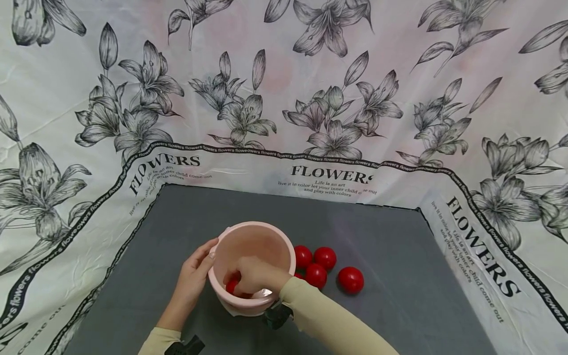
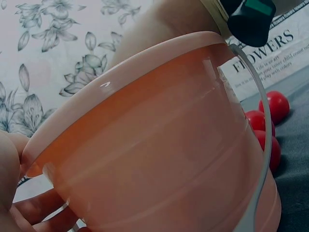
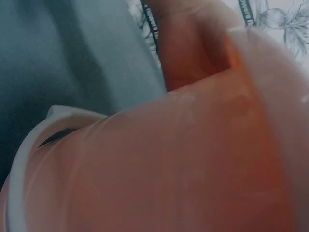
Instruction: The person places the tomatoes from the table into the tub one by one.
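Observation:
A pink plastic bucket (image 1: 253, 241) stands tilted on the grey cloth, its mouth toward the head view. My left hand (image 1: 193, 273) grips the rim at the left side, thumb on top and fingers against the outer wall, as the left wrist view also shows of the bucket (image 2: 154, 145). Deep inside the bucket is my right hand (image 1: 253, 276), its fingers curled round a red tomato (image 1: 231, 286). The bucket wall hides that hand in both wrist views. Several more red tomatoes (image 1: 325, 257) lie on the cloth just right of the bucket.
A pale bail handle (image 2: 263, 125) hangs down the bucket's outside. Beneath everything spreads a dark grey cloth (image 1: 399, 276). White flower-printed sheeting (image 1: 275, 118) with lettering rises at the back and sides. One tomato (image 1: 351, 280) lies apart, farthest right.

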A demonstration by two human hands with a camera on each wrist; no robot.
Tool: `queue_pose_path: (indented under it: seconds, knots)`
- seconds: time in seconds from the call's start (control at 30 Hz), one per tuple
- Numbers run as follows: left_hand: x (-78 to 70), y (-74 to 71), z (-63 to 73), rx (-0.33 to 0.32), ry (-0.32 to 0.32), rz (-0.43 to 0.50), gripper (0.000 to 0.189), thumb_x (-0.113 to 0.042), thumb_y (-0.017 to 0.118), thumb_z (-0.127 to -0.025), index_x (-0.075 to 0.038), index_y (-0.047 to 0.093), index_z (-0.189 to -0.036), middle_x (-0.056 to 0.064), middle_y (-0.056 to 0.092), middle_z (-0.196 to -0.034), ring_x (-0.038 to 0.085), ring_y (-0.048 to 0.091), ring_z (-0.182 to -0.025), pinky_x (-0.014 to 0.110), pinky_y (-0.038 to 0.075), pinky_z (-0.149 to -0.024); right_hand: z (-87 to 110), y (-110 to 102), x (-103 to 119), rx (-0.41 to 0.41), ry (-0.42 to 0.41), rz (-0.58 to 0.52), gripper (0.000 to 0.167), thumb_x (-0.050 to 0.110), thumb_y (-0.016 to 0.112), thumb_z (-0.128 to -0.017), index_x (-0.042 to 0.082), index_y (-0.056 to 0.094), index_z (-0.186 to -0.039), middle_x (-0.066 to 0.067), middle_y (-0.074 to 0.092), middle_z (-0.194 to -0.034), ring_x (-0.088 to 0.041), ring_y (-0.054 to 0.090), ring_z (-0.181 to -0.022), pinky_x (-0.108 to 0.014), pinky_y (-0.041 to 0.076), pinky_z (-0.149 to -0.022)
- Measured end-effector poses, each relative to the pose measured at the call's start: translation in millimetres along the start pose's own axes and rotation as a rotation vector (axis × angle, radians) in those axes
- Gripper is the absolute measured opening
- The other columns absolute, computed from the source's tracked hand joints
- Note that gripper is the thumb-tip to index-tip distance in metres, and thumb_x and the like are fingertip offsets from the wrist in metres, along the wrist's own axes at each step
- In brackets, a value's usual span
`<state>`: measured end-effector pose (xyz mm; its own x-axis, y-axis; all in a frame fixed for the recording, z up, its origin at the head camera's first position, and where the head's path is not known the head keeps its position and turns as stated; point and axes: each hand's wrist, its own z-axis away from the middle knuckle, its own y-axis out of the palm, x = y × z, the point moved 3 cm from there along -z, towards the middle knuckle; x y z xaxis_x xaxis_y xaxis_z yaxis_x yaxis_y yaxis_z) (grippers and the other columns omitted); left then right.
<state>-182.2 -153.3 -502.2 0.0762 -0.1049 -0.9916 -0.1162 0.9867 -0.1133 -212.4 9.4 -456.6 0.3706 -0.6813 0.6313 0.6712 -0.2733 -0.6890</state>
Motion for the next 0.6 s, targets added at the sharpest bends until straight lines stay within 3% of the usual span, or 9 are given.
queue_pose_path:
  seconds: [0.13, 0.33, 0.6]
  knots:
    - [-1.6, -0.6, 0.0, 0.004, 0.016, 0.014, 0.043, -0.024, 0.051, -0.108, -0.012, 0.052, -0.149, 0.015, 0.053, -0.152, 0.009, 0.058, -0.121, 0.015, 0.052, -0.095, -1.3, 3.1, -2.6, 0.046, 0.050, 0.005, 0.029, 0.006, 0.079, -0.080, 0.022, 0.080, -0.104, 0.008, 0.069, -0.079, -0.010, 0.055, -0.068, -0.023, 0.051, -0.059]
    - [-1.5, -0.9, -0.9, 0.008, 0.026, 0.035, 0.043, -0.021, 0.051, -0.108, -0.010, 0.052, -0.149, 0.016, 0.053, -0.151, -0.007, 0.058, -0.110, 0.012, 0.051, -0.093, -3.2, 6.8, -5.3, 0.114, 0.061, 0.062, 0.026, 0.007, 0.075, -0.081, 0.023, 0.079, -0.100, 0.006, 0.066, -0.078, -0.010, 0.053, -0.069, -0.023, 0.048, -0.058]
    - [0.2, 0.6, -0.7, -0.001, 0.045, 0.047, 0.042, -0.019, 0.051, -0.107, -0.007, 0.052, -0.148, 0.019, 0.054, -0.149, -0.010, 0.058, -0.108, 0.012, 0.051, -0.093, -1.3, 9.4, -5.9, 0.167, 0.061, 0.079, 0.022, 0.009, 0.072, -0.082, 0.022, 0.080, -0.098, 0.009, 0.066, -0.075, -0.010, 0.054, -0.069, -0.024, 0.050, -0.060]
